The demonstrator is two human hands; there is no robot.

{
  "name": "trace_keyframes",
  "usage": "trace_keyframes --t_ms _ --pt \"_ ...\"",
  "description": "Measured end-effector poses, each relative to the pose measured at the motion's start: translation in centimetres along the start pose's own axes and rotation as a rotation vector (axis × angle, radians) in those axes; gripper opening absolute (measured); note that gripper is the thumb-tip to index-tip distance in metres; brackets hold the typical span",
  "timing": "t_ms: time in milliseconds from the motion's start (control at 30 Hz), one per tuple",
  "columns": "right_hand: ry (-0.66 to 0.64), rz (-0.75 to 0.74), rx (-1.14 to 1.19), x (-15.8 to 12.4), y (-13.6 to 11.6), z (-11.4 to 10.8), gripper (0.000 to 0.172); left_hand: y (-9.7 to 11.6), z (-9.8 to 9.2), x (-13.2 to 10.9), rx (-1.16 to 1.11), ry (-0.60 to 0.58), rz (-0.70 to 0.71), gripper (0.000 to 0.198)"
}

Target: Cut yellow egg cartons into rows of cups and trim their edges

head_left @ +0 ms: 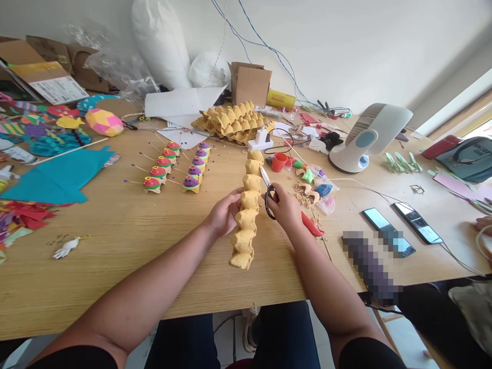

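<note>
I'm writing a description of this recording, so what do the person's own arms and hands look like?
Both the left hand and the right hand are ungloved. The forearms are uncovered, with no watch or bracelet in sight. A plain black left sleeve and a matching right sleeve end near the elbows. Some fingers are hidden, so I can't rule out rings.

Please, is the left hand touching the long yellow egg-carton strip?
Touching: the head view shows the left hand gripping the strip at its left edge, partly hidden behind it.

Scissors (270, 189) beside yellow egg-carton strip (247, 220)
</note>
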State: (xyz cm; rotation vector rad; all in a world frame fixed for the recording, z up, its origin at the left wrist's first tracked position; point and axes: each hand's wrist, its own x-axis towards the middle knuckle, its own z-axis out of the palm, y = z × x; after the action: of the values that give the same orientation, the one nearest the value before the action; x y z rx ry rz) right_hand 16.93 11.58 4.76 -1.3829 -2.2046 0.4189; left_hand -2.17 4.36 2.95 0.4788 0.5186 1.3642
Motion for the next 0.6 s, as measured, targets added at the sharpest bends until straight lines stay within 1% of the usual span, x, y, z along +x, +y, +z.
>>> trace_keyframes --t_ms 200,600 --pt "0.004 0.019 -0.033 -0.03 -0.21 -0.11 0.038 0.04 0.17 0.01 0.021 0.01 0.016 0.021" --pt "0.007 0.016 0.041 -0.07 -0.2 0.05 0.04 0.18 0.09 -0.02 -0.019 0.037 0.009 0.027"
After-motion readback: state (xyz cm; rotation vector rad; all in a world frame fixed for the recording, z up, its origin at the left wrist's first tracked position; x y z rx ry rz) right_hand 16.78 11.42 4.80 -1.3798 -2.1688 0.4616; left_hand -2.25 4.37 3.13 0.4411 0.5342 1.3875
